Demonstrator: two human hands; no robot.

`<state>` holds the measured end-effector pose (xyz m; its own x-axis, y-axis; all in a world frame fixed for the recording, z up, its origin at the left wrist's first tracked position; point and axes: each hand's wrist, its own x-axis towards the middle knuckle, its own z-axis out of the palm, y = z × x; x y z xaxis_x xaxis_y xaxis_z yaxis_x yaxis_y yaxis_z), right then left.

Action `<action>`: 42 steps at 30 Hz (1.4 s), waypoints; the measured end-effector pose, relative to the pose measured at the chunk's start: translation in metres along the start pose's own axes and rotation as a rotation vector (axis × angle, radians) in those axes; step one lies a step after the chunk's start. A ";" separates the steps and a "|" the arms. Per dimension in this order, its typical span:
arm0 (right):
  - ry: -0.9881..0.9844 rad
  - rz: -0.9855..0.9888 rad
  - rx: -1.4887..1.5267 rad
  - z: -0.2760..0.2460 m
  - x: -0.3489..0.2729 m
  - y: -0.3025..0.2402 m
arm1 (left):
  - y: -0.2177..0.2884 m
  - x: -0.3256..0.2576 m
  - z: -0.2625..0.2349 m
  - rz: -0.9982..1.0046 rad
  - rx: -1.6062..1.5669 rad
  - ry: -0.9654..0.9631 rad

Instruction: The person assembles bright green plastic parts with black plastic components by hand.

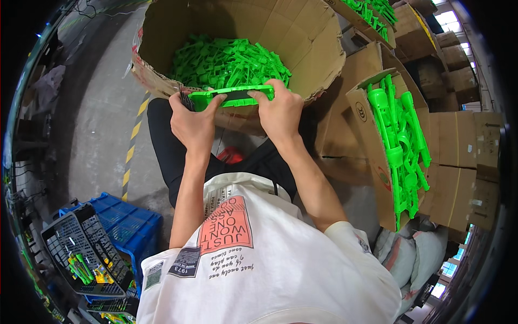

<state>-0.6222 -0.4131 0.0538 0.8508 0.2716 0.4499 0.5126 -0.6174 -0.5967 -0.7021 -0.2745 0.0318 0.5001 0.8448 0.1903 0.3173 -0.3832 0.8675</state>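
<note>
A long green plastic part is held level between my two hands, in front of a big open carton. My left hand is closed on its left end, thumb on the near face. Several thin dark strips also stick out from the fingers of that hand. At the other end, my right hand grips the part with its thumb pressed against the near face. A black strip lies along the middle of the part, between the two thumbs. The far-side fingers are mostly hidden.
The big round-sided carton holds a heap of green plastic pieces. To the right, a tilted carton holds longer green parts. A black crate and blue crate stand at lower left; white sacks lie at lower right.
</note>
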 end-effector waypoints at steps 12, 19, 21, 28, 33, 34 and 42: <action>-0.323 -0.156 0.066 -0.025 -0.002 -0.009 | -0.011 0.012 -0.015 -0.150 -0.141 -0.196; -0.316 -0.256 -0.256 -0.075 -0.001 -0.009 | 0.023 0.013 -0.031 -0.136 -0.447 -0.511; -0.267 -0.382 -0.436 -0.098 -0.009 -0.010 | 0.026 0.003 -0.030 -0.068 -0.480 -0.536; 0.005 -0.177 -0.754 -0.205 0.068 0.010 | 0.034 0.008 -0.009 -0.315 -0.941 -0.535; 0.099 0.275 -0.715 -0.265 0.216 0.053 | 0.033 0.012 -0.002 -0.203 -0.767 -0.523; 0.110 0.311 -0.768 -0.273 0.246 0.071 | 0.034 0.010 -0.003 -0.152 -0.689 -0.503; 0.221 0.430 -0.882 -0.281 0.420 0.195 | 0.028 0.036 0.002 -0.239 -0.505 -0.331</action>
<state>-0.1977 -0.6268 0.3133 0.8568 -0.1907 0.4791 -0.1780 -0.9814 -0.0724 -0.6736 -0.2556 0.0621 0.7102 0.6943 -0.1165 0.0726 0.0924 0.9931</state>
